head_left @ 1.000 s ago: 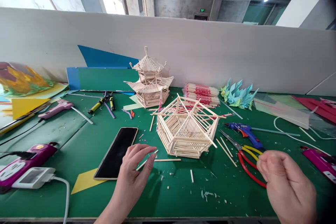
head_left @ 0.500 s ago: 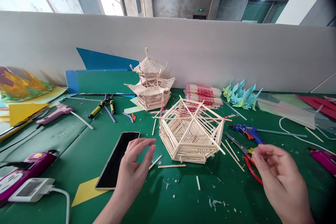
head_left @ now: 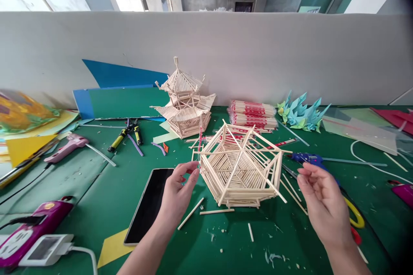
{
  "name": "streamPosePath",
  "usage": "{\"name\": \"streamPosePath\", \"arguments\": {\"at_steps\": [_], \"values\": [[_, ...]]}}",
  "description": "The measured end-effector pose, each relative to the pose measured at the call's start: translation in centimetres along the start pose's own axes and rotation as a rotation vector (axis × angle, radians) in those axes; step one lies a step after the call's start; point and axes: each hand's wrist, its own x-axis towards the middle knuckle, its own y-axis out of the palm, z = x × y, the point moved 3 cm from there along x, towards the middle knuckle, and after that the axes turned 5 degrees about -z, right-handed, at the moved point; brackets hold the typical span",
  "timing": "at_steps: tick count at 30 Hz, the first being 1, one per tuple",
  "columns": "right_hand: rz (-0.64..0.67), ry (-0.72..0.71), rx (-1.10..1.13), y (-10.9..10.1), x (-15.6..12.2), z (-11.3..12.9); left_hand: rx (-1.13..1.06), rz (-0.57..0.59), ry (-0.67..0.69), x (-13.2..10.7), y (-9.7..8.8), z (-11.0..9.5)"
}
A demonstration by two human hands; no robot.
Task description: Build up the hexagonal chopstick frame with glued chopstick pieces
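Note:
In front of me stands a six-sided frame of pale wooden sticks [head_left: 240, 195], with crossing sticks over its top. My left hand [head_left: 180, 184] is at its left side, thumb and forefinger curved close with a small gap, nothing visible between them. To its right, my right hand [head_left: 322, 197] is raised, thumb and fingertips pinched; whatever they hold, if anything, is too small to make out. Scissors with a yellow-and-red handle [head_left: 356, 217] lie partly behind my right hand. A blue glue gun [head_left: 305, 158] rests just beyond it.
A stick pagoda [head_left: 185, 118] and red-wrapped stick bundles [head_left: 253, 114] stand behind. On the left lie a phone [head_left: 146, 206], pliers [head_left: 137, 133], a pink glue gun [head_left: 67, 148] and a purple power strip [head_left: 35, 232]. Loose sticks [head_left: 217, 212] and glue scraps lie in front.
My left hand has moved right, closer to the stick frame's side. My right hand has shifted left and up, still pinched. The whole view has shifted slightly.

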Motion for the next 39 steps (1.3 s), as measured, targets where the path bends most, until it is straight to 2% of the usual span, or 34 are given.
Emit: {"name": "streamPosePath", "arguments": {"at_steps": [7,14,24,28,39], "values": [[0.147,0.050,0.009,0.3,0.4,-1.7,-0.154,-0.044,-0.134,-1.1,1.8,1.4],[0.231,0.189,0.039,0.9,0.1,-2.1,-0.261,-0.008,-0.209,-3.0,2.7,0.7],[0.243,0.297,0.017,2.3,-1.0,-2.6,-0.291,0.136,-0.198,-4.8,3.8,0.4],[0.223,0.280,0.016,2.2,-0.9,-2.9,-0.322,0.201,-0.188,-5.3,4.3,0.5],[0.243,0.236,0.124,2.7,0.9,-4.0,-0.367,0.250,-0.187,-6.0,5.8,-0.4]]}}
